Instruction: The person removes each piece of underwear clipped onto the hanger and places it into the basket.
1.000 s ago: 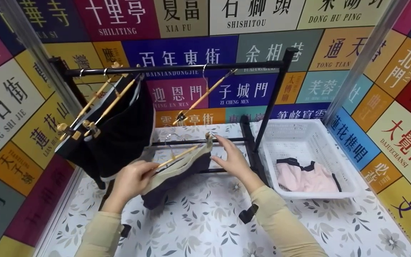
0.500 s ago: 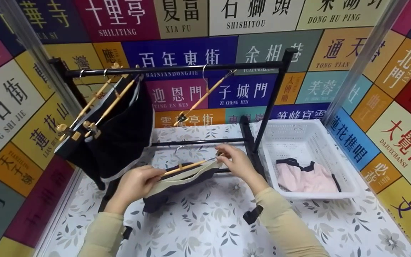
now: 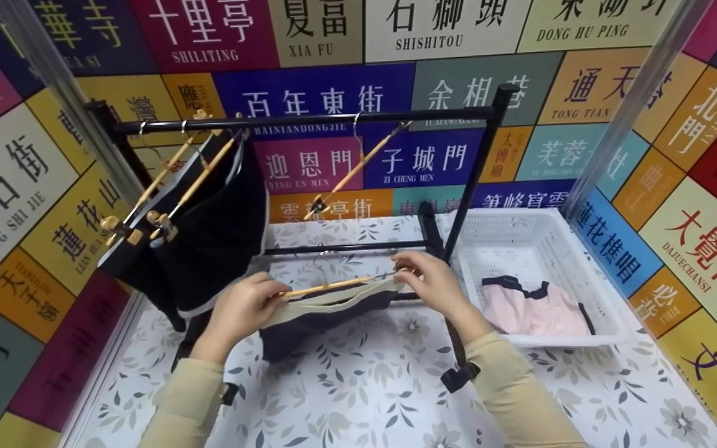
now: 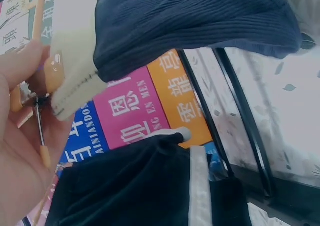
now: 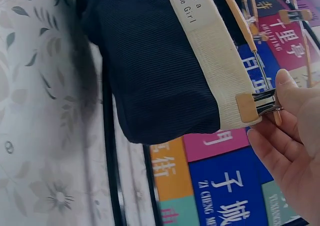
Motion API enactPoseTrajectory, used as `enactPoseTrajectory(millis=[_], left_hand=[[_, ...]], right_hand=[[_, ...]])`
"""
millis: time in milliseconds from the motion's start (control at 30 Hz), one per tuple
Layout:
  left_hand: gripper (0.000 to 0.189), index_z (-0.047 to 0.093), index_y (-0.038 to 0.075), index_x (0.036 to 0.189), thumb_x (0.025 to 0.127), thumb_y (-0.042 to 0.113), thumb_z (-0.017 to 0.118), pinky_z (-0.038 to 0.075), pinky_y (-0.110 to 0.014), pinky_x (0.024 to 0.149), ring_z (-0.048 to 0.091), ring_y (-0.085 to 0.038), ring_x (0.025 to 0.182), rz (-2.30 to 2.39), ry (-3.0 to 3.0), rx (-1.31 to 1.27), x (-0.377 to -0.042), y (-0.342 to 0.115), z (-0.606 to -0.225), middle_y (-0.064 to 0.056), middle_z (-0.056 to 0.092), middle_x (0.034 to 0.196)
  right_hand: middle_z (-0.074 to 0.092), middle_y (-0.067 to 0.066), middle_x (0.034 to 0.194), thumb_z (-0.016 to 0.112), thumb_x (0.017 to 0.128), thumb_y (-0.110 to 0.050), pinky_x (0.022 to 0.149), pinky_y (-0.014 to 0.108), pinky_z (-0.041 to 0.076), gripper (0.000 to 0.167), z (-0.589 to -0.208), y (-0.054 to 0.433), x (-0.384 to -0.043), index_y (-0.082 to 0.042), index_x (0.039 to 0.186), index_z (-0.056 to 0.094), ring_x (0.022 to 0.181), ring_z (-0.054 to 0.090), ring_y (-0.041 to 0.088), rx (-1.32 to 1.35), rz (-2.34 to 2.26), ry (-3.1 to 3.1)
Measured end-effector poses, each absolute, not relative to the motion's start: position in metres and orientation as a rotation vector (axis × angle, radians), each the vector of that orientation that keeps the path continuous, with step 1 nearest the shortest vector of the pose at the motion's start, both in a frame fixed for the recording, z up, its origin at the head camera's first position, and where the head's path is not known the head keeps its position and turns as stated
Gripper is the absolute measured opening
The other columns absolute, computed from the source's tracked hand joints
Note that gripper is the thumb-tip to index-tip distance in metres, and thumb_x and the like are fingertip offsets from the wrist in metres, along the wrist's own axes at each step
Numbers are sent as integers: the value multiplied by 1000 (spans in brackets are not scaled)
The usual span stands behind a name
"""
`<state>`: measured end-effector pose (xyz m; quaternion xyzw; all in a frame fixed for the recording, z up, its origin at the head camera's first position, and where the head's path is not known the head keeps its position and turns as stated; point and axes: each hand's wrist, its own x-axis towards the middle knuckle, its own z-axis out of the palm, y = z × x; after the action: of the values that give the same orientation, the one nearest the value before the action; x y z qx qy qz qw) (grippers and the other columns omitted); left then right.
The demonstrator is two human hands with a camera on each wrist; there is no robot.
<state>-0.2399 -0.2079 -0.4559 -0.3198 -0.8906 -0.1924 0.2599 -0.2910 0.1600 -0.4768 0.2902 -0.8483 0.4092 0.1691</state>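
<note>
A dark navy ribbed garment (image 3: 327, 326) with a cream waistband (image 5: 210, 50) hangs below a wooden clip hanger (image 3: 333, 287), in front of the rack. My left hand (image 3: 243, 311) grips the hanger's left end, its thumb and fingers around the wooden clip (image 4: 54, 70) at the waistband. At the other end, my right hand (image 3: 430, 283) pinches the metal part of the right clip (image 5: 246, 107), whose wooden pad sits on the waistband's corner. Printed lettering shows on the band in the right wrist view. The hanger's hook points up between both hands.
A black rack (image 3: 309, 118) stands behind, carrying black garments (image 3: 209, 230) on clip hangers at left and a bare clip hanger (image 3: 365, 163) nearer the right. To the right, a white basket (image 3: 607, 292) holds a pink garment (image 3: 536, 308) with dark trim. Patterned walls surround the table.
My right hand has moved from open beside the right clip to pinching it, shifting right and slightly down. The hanger and garment have levelled and moved slightly right with both hands.
</note>
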Motion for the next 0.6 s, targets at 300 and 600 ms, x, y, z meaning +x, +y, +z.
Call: enactPoseTrajectory(millis=[300,600], left_hand=[[13,75,14,90,80,17,83,52,-38,59,62,-20,72,-440,-2360,-806,-246,-188,-446,1,63,85],[10,73,13,89,83,14,80,52,-39,57,61,-23,72,-393,-2286,-822,-249,-166,-436,-2,61,85]], right_hand=[[69,4,97,73,88,-8,69,29,53,28,-456,177,-283,-5,115,68,79,66,17,792,1219,-2355],[71,5,96,73,87,-5,68,27,52,26,-440,199,-274,-4,113,69,73,64,13,796,1160,-2306]])
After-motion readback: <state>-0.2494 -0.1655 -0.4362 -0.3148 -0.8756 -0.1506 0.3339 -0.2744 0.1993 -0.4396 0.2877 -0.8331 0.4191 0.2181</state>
